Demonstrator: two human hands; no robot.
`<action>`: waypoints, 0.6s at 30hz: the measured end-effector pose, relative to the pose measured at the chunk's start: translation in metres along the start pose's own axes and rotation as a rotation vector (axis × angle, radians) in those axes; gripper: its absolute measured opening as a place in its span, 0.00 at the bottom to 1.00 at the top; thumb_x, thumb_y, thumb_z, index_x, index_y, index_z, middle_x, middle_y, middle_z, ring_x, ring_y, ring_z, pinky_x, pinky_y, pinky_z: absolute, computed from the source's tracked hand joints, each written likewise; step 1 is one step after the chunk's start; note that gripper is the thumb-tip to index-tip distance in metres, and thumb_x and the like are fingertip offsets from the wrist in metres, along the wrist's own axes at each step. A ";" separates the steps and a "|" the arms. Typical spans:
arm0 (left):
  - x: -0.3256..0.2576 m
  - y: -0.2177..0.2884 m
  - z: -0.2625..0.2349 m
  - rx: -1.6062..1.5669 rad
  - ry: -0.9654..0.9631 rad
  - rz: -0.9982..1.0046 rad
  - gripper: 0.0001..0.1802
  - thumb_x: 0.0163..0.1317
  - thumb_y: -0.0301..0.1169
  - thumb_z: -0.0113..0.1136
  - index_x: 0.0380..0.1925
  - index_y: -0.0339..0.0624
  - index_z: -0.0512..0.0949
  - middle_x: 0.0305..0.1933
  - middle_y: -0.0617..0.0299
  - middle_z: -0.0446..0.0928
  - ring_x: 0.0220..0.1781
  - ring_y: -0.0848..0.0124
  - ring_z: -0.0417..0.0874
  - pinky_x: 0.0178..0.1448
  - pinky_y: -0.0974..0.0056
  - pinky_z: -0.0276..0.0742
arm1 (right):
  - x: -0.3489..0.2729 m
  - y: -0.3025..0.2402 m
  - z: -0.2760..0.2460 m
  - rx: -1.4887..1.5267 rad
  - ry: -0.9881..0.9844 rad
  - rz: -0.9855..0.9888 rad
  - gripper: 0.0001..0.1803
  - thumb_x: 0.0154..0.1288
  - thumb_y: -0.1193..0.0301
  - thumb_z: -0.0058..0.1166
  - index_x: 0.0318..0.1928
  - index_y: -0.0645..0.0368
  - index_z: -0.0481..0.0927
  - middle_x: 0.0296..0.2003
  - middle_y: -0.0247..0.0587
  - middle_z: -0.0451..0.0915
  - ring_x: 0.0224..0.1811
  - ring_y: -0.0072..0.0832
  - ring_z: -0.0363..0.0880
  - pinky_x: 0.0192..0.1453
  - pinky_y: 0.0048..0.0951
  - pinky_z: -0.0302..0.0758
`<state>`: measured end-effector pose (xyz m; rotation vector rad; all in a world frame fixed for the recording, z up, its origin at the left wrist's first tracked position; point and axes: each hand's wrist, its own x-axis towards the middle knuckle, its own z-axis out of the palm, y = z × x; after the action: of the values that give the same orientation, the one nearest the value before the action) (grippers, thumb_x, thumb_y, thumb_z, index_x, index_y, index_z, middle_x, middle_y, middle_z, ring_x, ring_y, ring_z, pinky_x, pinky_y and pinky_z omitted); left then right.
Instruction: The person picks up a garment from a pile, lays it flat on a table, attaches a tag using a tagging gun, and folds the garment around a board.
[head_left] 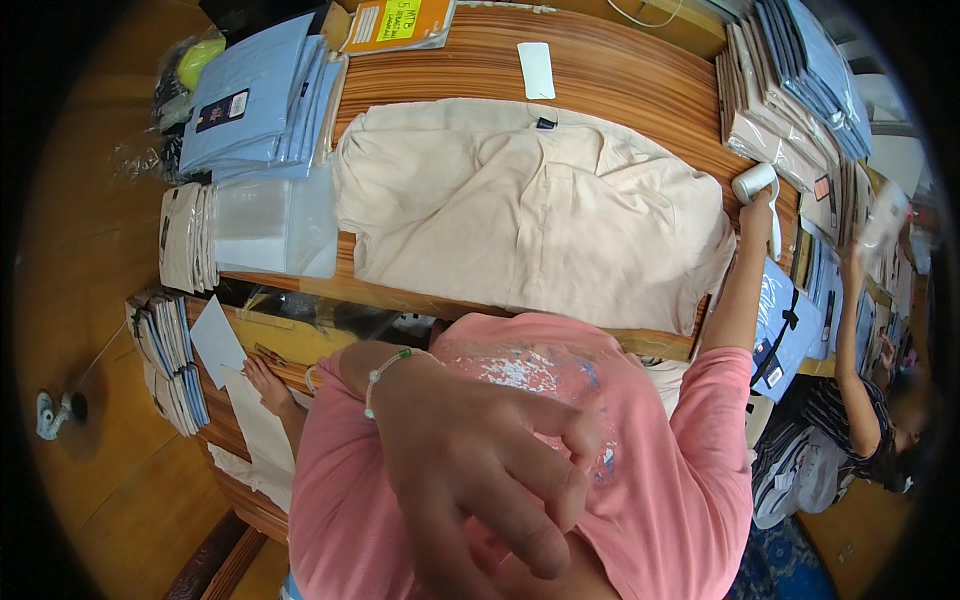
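A cream button-front shirt (pixel 450 210) lies spread, a little wrinkled, on the wood-grain table (pixel 620 60), with a dark label at its collar. My left hand (pixel 480 460) is raised close to the camera, well away from the shirt. Its fingers are bent and apart, with nothing in them, and a beaded bracelet circles the wrist. At the table's right side my right hand (pixel 757 212) grips what looks like a white lint roller (pixel 753 181), just beyond the shirt's sleeve. A white tag card (pixel 536 70) rests beyond the collar.
Packed blue shirts (pixel 240 110) stand at the left, above clear plastic sleeves (pixel 310 230). More folded shirts (pixel 770 110) are stacked at the right. Another person's hand (pixel 268 385) touches white paper at the left. A second person (pixel 850 420) lifts a package at the far right.
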<state>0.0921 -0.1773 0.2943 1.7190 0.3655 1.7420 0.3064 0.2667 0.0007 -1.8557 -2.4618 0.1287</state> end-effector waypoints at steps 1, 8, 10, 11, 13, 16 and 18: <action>-0.001 0.001 0.001 -0.011 0.020 -0.006 0.11 0.65 0.33 0.46 0.44 0.69 0.69 0.33 0.64 0.78 0.33 0.72 0.74 0.37 0.63 0.62 | -0.001 0.005 0.002 -0.034 0.000 0.046 0.13 0.61 0.73 0.39 0.47 0.58 0.66 0.40 0.61 0.77 0.44 0.55 0.76 0.46 0.51 0.73; -0.002 0.005 0.004 -0.033 0.000 0.034 0.11 0.66 0.33 0.44 0.44 0.68 0.70 0.34 0.64 0.79 0.33 0.72 0.75 0.37 0.62 0.63 | -0.008 0.026 0.009 -0.077 -0.048 0.003 0.14 0.62 0.72 0.37 0.49 0.56 0.66 0.43 0.61 0.75 0.46 0.57 0.75 0.47 0.52 0.72; -0.002 0.006 0.004 -0.065 -0.038 0.059 0.12 0.65 0.32 0.44 0.44 0.69 0.70 0.34 0.64 0.79 0.32 0.72 0.75 0.37 0.62 0.63 | -0.007 0.034 0.010 -0.028 -0.041 -0.009 0.14 0.62 0.72 0.37 0.49 0.57 0.65 0.42 0.62 0.75 0.45 0.58 0.75 0.47 0.52 0.72; -0.001 0.006 0.005 -0.053 -0.018 0.053 0.11 0.66 0.32 0.44 0.42 0.68 0.71 0.33 0.64 0.79 0.32 0.72 0.75 0.37 0.62 0.63 | -0.009 0.029 0.009 -0.013 -0.028 -0.003 0.14 0.61 0.72 0.38 0.49 0.58 0.65 0.42 0.63 0.74 0.44 0.59 0.75 0.47 0.52 0.72; 0.004 0.006 0.008 -0.037 0.018 0.040 0.11 0.66 0.32 0.43 0.38 0.65 0.74 0.33 0.64 0.79 0.32 0.72 0.75 0.37 0.62 0.63 | -0.013 0.023 0.007 -0.017 0.023 0.030 0.17 0.59 0.75 0.40 0.50 0.58 0.63 0.41 0.64 0.74 0.46 0.57 0.74 0.47 0.50 0.72; -0.001 0.005 -0.006 -0.062 -0.045 0.039 0.12 0.65 0.33 0.43 0.29 0.58 0.77 0.29 0.64 0.78 0.29 0.72 0.74 0.35 0.63 0.63 | -0.033 -0.015 -0.017 -0.073 0.165 0.063 0.21 0.56 0.77 0.45 0.52 0.59 0.66 0.43 0.62 0.74 0.48 0.54 0.73 0.49 0.48 0.72; -0.019 0.008 -0.012 0.301 0.398 -0.163 0.13 0.64 0.35 0.45 0.28 0.47 0.78 0.28 0.62 0.78 0.28 0.71 0.74 0.35 0.64 0.66 | -0.063 -0.075 -0.058 0.091 0.258 -0.066 0.23 0.53 0.78 0.48 0.52 0.59 0.70 0.45 0.56 0.74 0.49 0.50 0.73 0.52 0.47 0.70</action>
<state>0.0776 -0.1916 0.2832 1.4765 0.9582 1.9777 0.2577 0.1881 0.0664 -1.6380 -2.2979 -0.0026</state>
